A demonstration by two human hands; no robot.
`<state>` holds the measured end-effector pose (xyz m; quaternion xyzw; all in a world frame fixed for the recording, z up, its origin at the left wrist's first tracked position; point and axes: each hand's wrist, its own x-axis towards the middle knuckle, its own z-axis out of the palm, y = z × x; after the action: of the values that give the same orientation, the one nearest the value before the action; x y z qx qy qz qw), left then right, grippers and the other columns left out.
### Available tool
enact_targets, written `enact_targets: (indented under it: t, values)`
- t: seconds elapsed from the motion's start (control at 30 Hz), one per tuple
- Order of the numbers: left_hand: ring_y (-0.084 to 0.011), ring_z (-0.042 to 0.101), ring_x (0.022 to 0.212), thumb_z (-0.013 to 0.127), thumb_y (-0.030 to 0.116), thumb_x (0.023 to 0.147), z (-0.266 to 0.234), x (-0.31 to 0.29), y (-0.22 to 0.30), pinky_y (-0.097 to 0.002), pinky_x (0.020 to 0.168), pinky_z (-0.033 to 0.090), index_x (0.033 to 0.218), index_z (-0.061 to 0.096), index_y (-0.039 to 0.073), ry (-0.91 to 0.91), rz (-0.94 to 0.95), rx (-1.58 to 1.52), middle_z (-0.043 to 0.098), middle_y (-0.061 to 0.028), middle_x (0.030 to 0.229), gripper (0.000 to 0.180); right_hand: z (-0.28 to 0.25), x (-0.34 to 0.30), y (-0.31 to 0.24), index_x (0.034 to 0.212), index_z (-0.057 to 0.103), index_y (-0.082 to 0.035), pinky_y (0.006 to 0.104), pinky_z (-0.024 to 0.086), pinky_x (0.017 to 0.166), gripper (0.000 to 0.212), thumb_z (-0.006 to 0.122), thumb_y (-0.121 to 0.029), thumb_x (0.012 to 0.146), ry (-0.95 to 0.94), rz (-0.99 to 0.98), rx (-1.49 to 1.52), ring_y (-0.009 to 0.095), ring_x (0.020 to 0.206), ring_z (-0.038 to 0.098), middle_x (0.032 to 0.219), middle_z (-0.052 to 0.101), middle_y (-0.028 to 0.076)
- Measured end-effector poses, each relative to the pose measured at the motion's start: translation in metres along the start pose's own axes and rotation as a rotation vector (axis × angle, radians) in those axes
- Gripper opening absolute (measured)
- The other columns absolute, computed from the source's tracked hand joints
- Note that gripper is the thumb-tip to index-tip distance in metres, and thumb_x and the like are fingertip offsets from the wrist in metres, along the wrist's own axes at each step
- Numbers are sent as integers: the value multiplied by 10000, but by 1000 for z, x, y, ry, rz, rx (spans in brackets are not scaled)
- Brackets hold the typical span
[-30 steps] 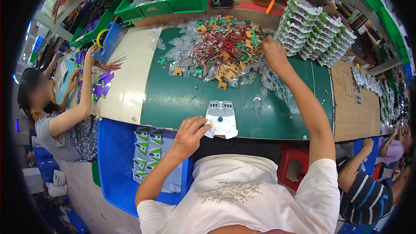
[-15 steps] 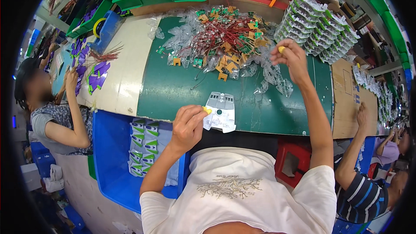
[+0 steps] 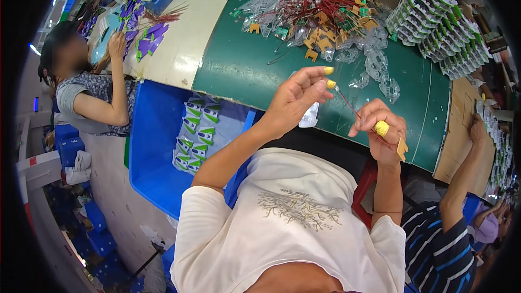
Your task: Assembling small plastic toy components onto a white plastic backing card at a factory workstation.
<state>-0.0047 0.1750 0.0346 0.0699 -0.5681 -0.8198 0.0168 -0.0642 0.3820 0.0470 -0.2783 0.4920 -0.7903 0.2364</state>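
Observation:
My right hand (image 3: 384,130), its fingers curled in, grips a thin red wire (image 3: 349,104). An orange-tan notched piece (image 3: 401,148) sticks out below that hand, apparently on the same wire. From the grip the wire's free end rises toward my left hand (image 3: 301,97), close beside its thumb. The left thumb and forefinger, both in yellow finger covers, are apart with nothing plainly between them. Behind the left hand a white plastic housing (image 3: 309,116) lies at the table's near edge, mostly hidden.
A heap of red wires (image 3: 320,5) with orange and green pieces lies on the green table (image 3: 239,70), clear plastic parts (image 3: 377,62) around it. White-green parts (image 3: 423,8) are stacked at right. A blue bin (image 3: 154,141) holds similar parts. Co-workers sit on both sides.
My right hand has come back from the heap toward me, now with a wire and orange piece. The left hand has left the housing and risen toward the wire's end. The view has shifted.

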Motion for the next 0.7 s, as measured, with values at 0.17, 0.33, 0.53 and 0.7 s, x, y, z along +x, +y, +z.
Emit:
enact_targets:
  t: [0.17,0.33,0.53,0.7]
  values:
    - [-108,607,909,605,86,913,1,-7,-3,-251,822,494,1100,592,-3,-55,34,-6,634,-61,1000,207,-9,-10,6,825,628,73,316,557,631,231,527,-135,815,-117,-31,-201,232,735,604,838,518,146]
    - [-108,617,889,641,-29,856,4,-16,-10,-237,798,506,1031,618,-17,-8,95,-56,651,-70,980,177,8,-3,0,1056,583,79,287,565,680,235,508,25,840,69,189,-92,184,788,635,998,589,165]
    - [-97,628,770,691,-6,809,10,-23,-13,-222,674,496,943,679,20,124,468,311,676,-62,872,137,27,10,12,993,638,49,198,521,569,149,620,-24,864,143,328,-159,85,644,619,796,652,51]
    - [-110,629,741,712,-7,780,6,-28,-8,-237,651,499,894,686,32,189,487,411,675,-63,849,124,36,14,21,908,640,28,152,372,496,89,620,-15,833,164,277,-276,10,589,500,727,601,-11]
